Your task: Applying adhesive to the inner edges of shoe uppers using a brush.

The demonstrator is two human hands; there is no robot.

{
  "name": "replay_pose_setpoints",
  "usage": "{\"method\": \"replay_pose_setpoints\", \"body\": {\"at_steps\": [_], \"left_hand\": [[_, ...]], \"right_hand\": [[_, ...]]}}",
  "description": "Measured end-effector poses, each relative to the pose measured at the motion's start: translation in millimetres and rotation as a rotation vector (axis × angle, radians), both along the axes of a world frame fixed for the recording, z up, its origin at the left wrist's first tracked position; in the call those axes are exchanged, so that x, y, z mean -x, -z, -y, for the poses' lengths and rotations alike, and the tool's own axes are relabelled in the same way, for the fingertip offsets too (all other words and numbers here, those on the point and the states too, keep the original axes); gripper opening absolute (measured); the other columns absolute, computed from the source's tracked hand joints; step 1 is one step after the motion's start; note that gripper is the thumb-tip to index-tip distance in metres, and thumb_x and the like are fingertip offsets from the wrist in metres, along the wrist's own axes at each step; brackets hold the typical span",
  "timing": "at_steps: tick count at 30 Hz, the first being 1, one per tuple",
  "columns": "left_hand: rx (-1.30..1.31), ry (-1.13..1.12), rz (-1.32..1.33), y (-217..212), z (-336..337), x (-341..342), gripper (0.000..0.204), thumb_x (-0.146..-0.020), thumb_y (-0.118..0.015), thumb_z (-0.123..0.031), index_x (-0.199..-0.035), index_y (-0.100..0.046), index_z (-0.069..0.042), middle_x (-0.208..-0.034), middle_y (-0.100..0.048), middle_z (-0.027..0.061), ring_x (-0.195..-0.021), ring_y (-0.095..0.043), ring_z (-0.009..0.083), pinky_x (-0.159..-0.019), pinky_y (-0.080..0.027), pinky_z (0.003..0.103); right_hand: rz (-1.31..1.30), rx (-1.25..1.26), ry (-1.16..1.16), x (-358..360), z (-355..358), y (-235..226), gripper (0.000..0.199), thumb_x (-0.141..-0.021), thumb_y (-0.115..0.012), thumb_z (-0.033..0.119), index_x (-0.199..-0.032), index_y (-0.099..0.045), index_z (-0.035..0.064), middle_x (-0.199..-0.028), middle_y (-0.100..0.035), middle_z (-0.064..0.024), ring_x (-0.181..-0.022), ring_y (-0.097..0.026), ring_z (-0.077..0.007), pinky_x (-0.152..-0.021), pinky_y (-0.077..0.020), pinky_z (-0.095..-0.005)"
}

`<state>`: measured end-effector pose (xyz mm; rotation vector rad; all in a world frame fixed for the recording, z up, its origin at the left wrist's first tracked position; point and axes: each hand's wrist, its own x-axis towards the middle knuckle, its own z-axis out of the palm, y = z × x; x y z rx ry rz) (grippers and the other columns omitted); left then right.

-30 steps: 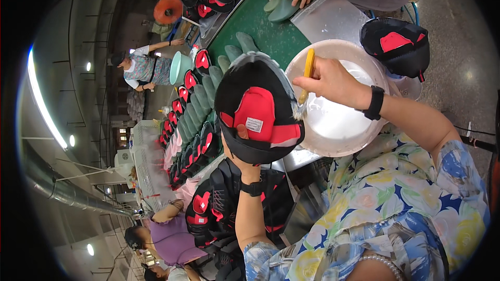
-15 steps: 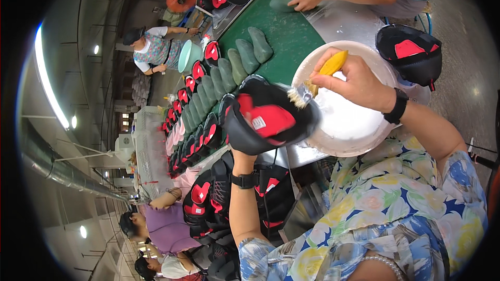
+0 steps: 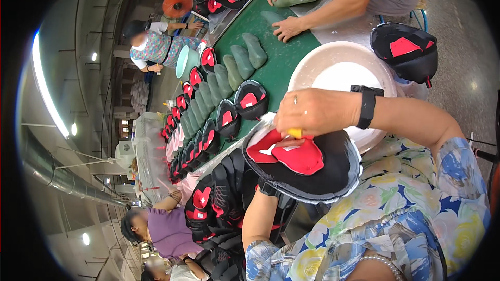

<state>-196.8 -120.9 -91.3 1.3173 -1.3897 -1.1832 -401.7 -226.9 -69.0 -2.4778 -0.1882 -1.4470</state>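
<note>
While the black shoe upper point(image 3: 334, 173) is tipped opening-up above the lap, right hand point(image 3: 312, 110) has a yellow-handled brush point(image 3: 295, 133) at its edge.

Right fingers are curled snug round the handle, probably for control; left hand's hidden behind the upper, likely propping it, but can't tell how its fingers sit. Pale basin point(image 3: 317, 60) of white liquid is right beside, guessing for short reach.

Looks like a footwear workshop / factory flr: lots of blk/red shoe uppers point(image 3: 336, 158), grn foot-shaped forms point(image 3: 254, 51) lined up on a long grn worktop point(image 3: 278, 70), several ppl point(image 3: 169, 229) about, metal duct point(image 3: 67, 190) & strip light point(image 3: 46, 88) o/head.
</note>
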Motion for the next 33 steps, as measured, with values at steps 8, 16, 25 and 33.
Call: {"method": "replay_pose_setpoints", "body": {"at_steps": [8, 16, 25, 33], "left_hand": [[0.061, 0.007, 0.05, 0, 11, -12, 0.037, -0.087, -0.062, -0.008, -0.123, -0.056, 0.002, -0.119, -0.061, 0.0133, -0.108, -0.06, 0.0227, -0.093, -0.048, 0.033], [-0.122, -0.092, -0.082, -6, 7, -26, 0.04, -0.085, -0.068, -0.002, -0.123, -0.056, -0.001, -0.112, -0.063, 0.008, -0.097, -0.061, 0.015, -0.084, -0.05, 0.028], [-0.07, -0.162, -0.036, -24, 0, -5, 0.034, -0.092, -0.062, -0.012, -0.123, -0.055, -0.001, -0.104, -0.067, 0.0097, -0.088, -0.065, 0.0147, -0.076, -0.054, 0.029], [0.162, -0.282, 0.257, -8, 21, -45, 0.037, -0.096, -0.057, -0.018, -0.128, -0.049, -0.002, -0.112, -0.062, 0.0117, -0.094, -0.062, 0.0169, -0.08, -0.052, 0.032]], "right_hand": [[-0.272, -0.559, 0.138, 30, 16, 7, 0.025, -0.086, -0.064, 0.023, -0.089, -0.054, 0.0003, -0.071, -0.06, -0.0164, -0.068, -0.061, -0.0361, -0.067, -0.0473, -0.043], [-0.547, -0.798, 0.193, 61, 11, -1, 0.022, -0.085, -0.062, 0.022, -0.085, -0.057, 0.0001, -0.07, -0.062, -0.0172, -0.068, -0.061, -0.0344, -0.065, -0.0468, -0.0384], [-0.182, -0.517, 0.148, 64, 5, 16, 0.017, -0.086, -0.064, 0.018, -0.09, -0.053, 0.0044, -0.077, -0.06, -0.0148, -0.076, -0.061, -0.0354, -0.068, -0.0464, -0.0419], [-0.097, -0.682, 0.27, 73, 2, 20, 0.017, -0.085, -0.065, 0.016, -0.092, -0.056, 0.0035, -0.08, -0.063, -0.0146, -0.073, -0.064, -0.0302, -0.067, -0.0481, -0.037]]}}
